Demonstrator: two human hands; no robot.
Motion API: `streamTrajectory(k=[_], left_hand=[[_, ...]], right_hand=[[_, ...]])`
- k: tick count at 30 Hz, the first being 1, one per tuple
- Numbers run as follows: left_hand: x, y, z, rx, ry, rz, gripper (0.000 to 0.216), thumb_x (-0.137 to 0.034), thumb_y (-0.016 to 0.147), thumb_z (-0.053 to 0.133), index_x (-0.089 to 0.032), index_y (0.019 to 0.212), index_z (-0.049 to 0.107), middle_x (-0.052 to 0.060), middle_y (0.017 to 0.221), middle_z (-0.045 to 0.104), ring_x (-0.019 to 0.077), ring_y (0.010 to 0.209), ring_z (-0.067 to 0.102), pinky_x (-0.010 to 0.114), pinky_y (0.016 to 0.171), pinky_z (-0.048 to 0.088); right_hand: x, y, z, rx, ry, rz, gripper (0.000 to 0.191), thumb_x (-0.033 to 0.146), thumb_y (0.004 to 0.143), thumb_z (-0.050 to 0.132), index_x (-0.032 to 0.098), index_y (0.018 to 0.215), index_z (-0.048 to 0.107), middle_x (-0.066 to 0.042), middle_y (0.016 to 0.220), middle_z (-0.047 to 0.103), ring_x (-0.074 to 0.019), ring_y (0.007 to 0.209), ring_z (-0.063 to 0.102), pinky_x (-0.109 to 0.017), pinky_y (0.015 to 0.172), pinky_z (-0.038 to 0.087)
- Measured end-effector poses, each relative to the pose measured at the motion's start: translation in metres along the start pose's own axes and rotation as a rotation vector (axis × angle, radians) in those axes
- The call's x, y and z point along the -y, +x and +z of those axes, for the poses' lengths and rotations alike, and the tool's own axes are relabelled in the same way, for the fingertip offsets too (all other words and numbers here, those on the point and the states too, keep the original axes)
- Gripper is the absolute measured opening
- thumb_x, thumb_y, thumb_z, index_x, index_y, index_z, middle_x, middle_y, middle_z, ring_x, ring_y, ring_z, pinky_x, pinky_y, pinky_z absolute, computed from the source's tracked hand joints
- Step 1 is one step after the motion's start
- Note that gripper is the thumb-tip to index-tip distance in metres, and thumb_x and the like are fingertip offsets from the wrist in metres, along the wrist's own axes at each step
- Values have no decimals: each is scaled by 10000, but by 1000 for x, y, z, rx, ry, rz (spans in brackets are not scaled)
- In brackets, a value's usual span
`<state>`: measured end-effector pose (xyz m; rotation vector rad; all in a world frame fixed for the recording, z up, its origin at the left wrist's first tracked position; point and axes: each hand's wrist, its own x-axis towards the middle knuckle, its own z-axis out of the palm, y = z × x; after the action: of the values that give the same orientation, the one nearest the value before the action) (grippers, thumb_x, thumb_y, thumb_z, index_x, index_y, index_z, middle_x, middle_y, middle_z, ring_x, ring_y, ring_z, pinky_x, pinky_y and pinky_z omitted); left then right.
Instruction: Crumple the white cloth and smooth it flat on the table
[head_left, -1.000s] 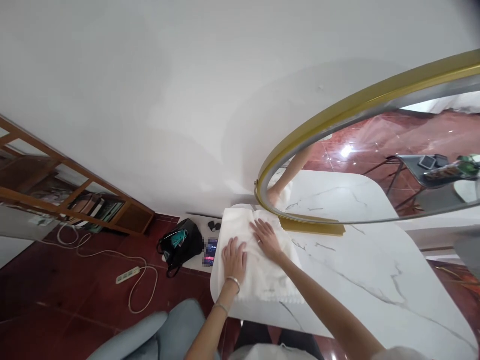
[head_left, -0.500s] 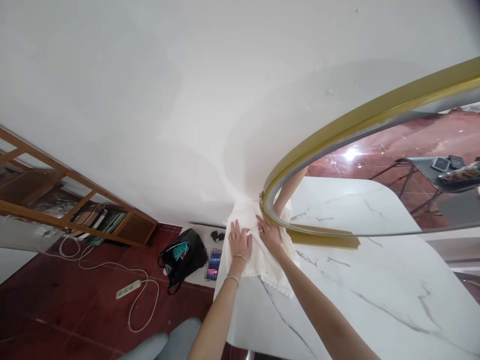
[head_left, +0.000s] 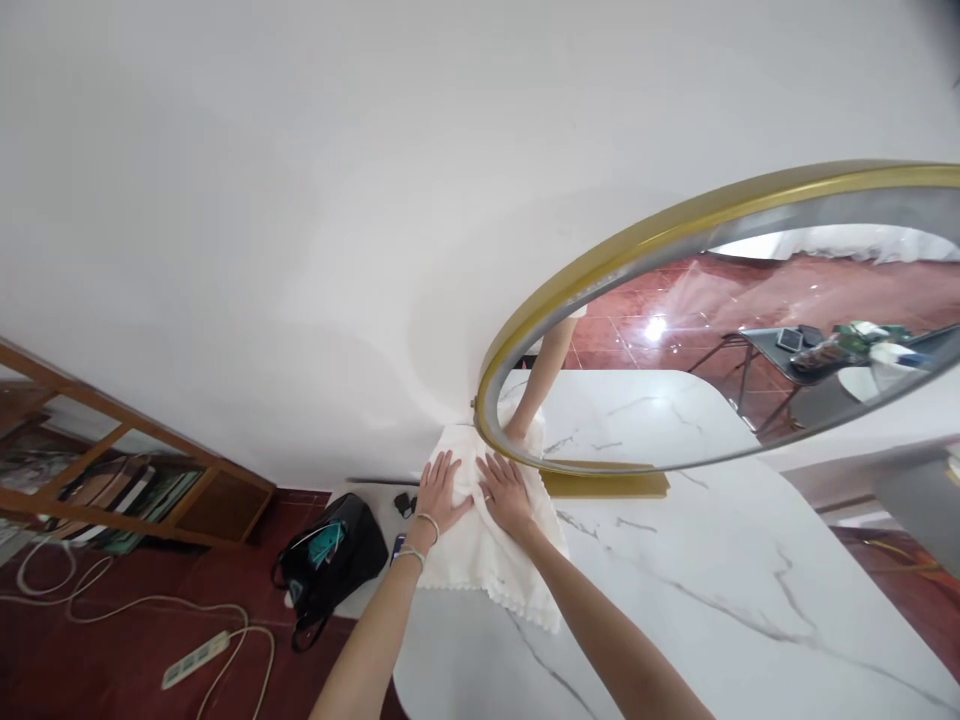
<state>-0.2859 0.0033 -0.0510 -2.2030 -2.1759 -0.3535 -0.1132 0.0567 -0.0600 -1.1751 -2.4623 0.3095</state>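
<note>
A white folded cloth point(head_left: 491, 560) with a scalloped edge lies at the far left corner of a white marble table point(head_left: 675, 600), against the wall. My left hand point(head_left: 439, 490) lies flat on the cloth's left part, fingers spread, bracelets on the wrist. My right hand point(head_left: 506, 493) rests flat beside it, fingers stretched out, a ring on one finger. Both palms press on the cloth, close to the gold rim of a round mirror point(head_left: 600, 260).
The mirror's stand point(head_left: 607, 485) sits on the table just right of the cloth. A black bag point(head_left: 326, 560) and small dark items lie on the red floor below the corner. A power strip point(head_left: 196, 658) with cables and a wooden shelf point(head_left: 112, 470) are at left.
The cloth and both hands slid from the table's near edge to the far corner by the wall. The hands now lie flatter and slightly further apart; the view has shifted.
</note>
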Motion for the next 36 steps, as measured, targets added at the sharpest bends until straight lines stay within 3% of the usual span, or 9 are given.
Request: streamTrajectory(k=[4, 12, 16, 20, 24, 30, 36], left_hand=[[-15, -40, -7, -21, 2, -19, 661, -451, 786, 560, -175, 1368, 411, 117, 1489, 357, 267, 1395, 278, 447, 1131, 226], [-68, -176, -13, -89, 55, -2, 723, -536, 811, 526, -197, 1426, 356, 99, 1504, 333, 270, 1393, 285, 427, 1101, 284], [-77, -204, -12, -86, 100, 6, 725, -525, 826, 510, -214, 1450, 311, 76, 1525, 292, 259, 1409, 250, 420, 1108, 272], [-65, -177, -14, -68, 91, 17, 697, -516, 824, 517, -194, 1422, 357, 97, 1512, 318, 266, 1399, 271, 434, 1100, 277], [-43, -115, -16, -23, 51, -14, 675, -510, 801, 555, -175, 1371, 419, 125, 1489, 355, 278, 1387, 294, 458, 1104, 272], [-17, -26, -10, 26, 19, -96, 592, -493, 806, 569, -166, 1291, 475, 143, 1499, 326, 273, 1409, 241, 461, 1123, 231], [-9, 7, -3, 44, 24, -121, 591, -547, 795, 563, -178, 1252, 500, 162, 1499, 312, 290, 1396, 259, 470, 1081, 271]], right_hand=[[12, -28, -9, 30, 4, -56, 473, 246, 948, 350, 263, 1419, 384, -28, 1449, 432, -202, 1379, 305, -437, 1129, 248], [31, -145, -40, 168, 105, -305, 542, 305, 953, 362, 328, 1476, 218, -11, 1510, 324, -234, 1410, 240, -505, 1125, 266], [28, -168, -53, 262, 144, -429, 604, 460, 923, 429, 326, 1474, 225, -21, 1552, 214, -275, 1434, 139, -541, 1137, 221], [23, -146, -50, 230, 104, -411, 534, 418, 949, 393, 339, 1461, 262, -33, 1535, 267, -258, 1427, 177, -529, 1126, 238], [13, -95, -32, 129, 24, -325, 511, 411, 943, 415, 323, 1439, 328, -73, 1489, 362, -261, 1405, 247, -524, 1113, 249], [-7, -20, -13, 48, -48, -165, 467, 391, 930, 449, 294, 1387, 436, -83, 1470, 391, -272, 1387, 280, -498, 1113, 246], [-19, 4, -8, 51, -50, -74, 468, 417, 930, 432, 309, 1386, 431, -65, 1488, 357, -283, 1378, 274, -493, 1079, 285]])
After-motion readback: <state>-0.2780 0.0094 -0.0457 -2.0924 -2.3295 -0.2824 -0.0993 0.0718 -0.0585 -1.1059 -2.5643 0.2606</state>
